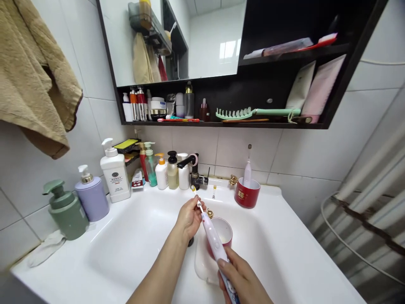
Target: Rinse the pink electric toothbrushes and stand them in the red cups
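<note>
My right hand (238, 274) is wrapped round the pale pink handle of an electric toothbrush (214, 236), which slants up and away over the sink. At its upper end, my left hand (190, 217) pinches a small white brush head (194, 189) with a yellow tip. The fingers partly hide the joint, so I cannot tell whether head and handle are fully joined. Below the handle, a red cup (227, 232) with a pale inside stands in the basin, partly covered. Another small brush head (214, 192) lies on the sink's back ledge.
Behind the basin (126, 249) stands a black faucet (194, 171). A red cup (248, 196) holding another electric toothbrush (247, 171) is on the right ledge. Several pump bottles, such as a purple one (91, 198), line the left. A dark mirror cabinet (221, 124) hangs above.
</note>
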`<action>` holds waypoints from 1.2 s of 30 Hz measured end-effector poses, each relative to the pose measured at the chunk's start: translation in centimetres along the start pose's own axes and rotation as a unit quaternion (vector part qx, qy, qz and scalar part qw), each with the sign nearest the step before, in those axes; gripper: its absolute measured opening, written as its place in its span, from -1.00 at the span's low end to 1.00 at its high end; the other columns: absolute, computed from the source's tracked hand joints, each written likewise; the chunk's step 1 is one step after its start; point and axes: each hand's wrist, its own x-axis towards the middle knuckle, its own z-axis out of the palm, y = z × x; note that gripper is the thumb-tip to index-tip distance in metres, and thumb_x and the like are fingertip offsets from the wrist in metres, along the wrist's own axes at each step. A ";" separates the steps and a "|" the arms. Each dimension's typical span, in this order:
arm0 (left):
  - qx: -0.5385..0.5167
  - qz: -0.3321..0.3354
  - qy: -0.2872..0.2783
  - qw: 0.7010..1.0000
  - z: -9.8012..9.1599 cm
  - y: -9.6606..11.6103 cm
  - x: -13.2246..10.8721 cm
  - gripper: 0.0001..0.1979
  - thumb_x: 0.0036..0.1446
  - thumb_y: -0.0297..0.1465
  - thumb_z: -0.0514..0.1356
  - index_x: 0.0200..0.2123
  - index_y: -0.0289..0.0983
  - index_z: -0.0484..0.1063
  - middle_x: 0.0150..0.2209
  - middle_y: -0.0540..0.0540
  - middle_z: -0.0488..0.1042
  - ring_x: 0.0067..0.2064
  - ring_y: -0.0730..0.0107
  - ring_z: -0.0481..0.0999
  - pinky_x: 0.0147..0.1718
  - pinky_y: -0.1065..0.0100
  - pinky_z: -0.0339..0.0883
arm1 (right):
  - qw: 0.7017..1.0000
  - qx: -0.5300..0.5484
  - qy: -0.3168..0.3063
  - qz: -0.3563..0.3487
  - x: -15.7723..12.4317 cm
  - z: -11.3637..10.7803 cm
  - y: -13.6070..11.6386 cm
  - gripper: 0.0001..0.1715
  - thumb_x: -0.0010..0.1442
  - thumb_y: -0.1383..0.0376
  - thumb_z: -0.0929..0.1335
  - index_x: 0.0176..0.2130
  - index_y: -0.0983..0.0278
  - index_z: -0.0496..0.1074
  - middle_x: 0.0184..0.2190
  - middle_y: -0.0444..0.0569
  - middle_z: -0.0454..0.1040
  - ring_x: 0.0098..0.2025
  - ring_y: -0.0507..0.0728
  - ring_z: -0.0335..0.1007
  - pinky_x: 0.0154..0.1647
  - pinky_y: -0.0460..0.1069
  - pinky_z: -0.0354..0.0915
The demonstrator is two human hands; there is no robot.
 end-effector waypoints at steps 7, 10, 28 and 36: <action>0.048 0.031 -0.013 0.998 -0.1 -0.4 -0.2 -0.86 -0.16 -0.41 0.09 -0.60 -0.32 0.14 -0.69 0.06 0.23 -0.66 0.61 0.26 -0.73 0.56 0.06 | 1.000 0.027 -0.008 0.007 0.0 0.2 0.3 -0.70 -0.07 0.07 0.12 -0.46 0.27 0.06 -0.73 -0.26 0.16 -0.83 -0.13 0.02 -0.84 -0.19 -0.02; 0.076 0.043 -0.022 0.996 -0.1 -0.9 -0.1 -0.84 -0.20 -0.40 0.11 -0.60 -0.33 0.15 -0.68 0.06 0.26 -0.65 0.60 0.28 -0.67 0.54 0.12 | 0.999 0.042 -0.007 0.022 0.0 0.2 0.4 -0.69 -0.06 0.06 0.10 -0.47 0.27 0.05 -0.73 -0.26 0.16 -0.84 -0.13 0.02 -0.84 -0.19 -0.02; 0.148 -0.022 -0.066 0.987 0.6 -2.5 -0.8 -0.77 -0.14 -0.27 0.03 -0.58 -0.34 0.17 -0.68 -0.01 0.30 -0.65 0.53 0.31 -0.60 0.45 0.16 | 0.997 0.051 0.059 0.003 0.2 0.9 1.7 -0.66 -0.06 0.04 0.11 -0.42 0.27 0.05 -0.72 -0.27 0.13 -0.80 -0.11 0.05 -0.79 -0.16 0.02; 0.153 -0.012 -0.080 0.985 1.3 -2.4 -1.6 -0.80 -0.14 -0.29 0.04 -0.57 -0.32 0.18 -0.69 0.01 0.30 -0.65 0.51 0.31 -0.59 0.44 0.17 | 0.994 0.078 0.071 -0.009 0.3 1.0 1.5 -0.65 -0.08 0.02 0.12 -0.43 0.25 0.06 -0.71 -0.26 0.14 -0.79 -0.11 0.03 -0.79 -0.16 0.01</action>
